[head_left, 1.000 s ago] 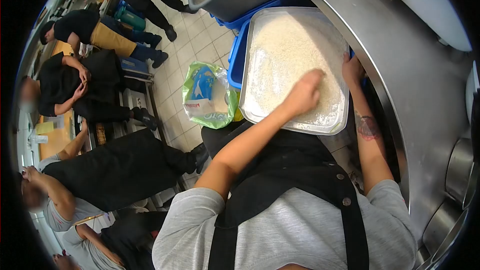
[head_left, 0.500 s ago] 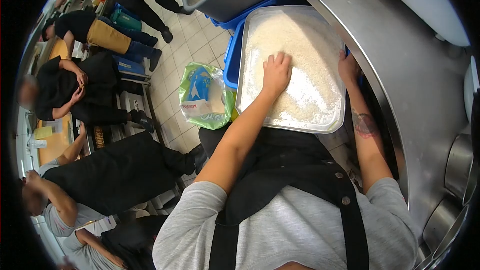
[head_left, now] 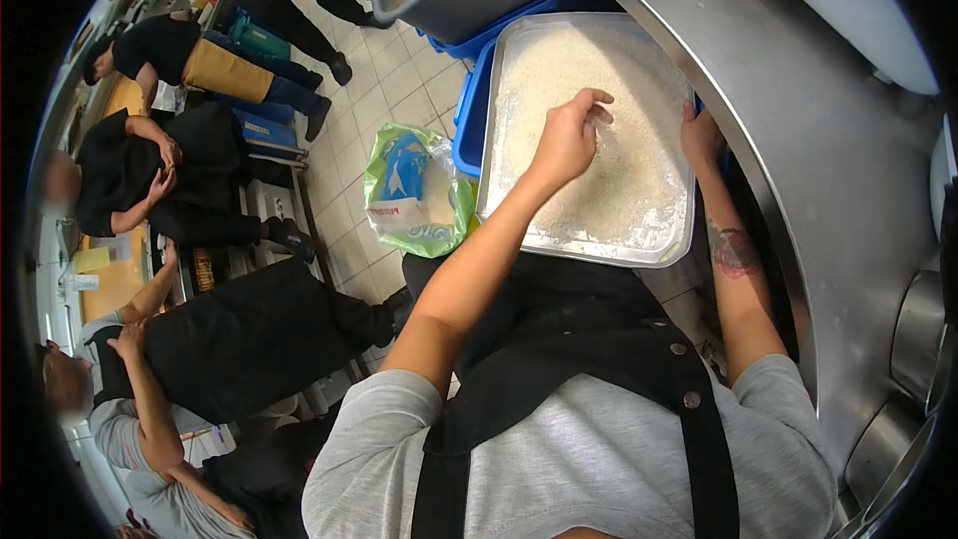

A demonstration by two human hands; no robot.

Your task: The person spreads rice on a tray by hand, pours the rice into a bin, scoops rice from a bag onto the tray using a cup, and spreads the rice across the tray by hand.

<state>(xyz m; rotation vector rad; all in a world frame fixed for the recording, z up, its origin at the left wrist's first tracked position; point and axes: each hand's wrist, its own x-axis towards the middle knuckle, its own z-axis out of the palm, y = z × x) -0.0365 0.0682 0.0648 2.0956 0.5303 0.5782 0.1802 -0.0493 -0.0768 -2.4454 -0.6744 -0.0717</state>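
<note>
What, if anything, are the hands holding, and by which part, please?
The right hand appears to hold the tray by its right rim; whether the left hand holds any grains cannot be told.

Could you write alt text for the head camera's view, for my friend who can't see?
A person's left hand, fingers bent, is over a metal tray of pale grains; the right hand is at the tray's right edge. A blue bin shows under the tray, beside a steel counter, with a bag and co-workers to the left.
</note>
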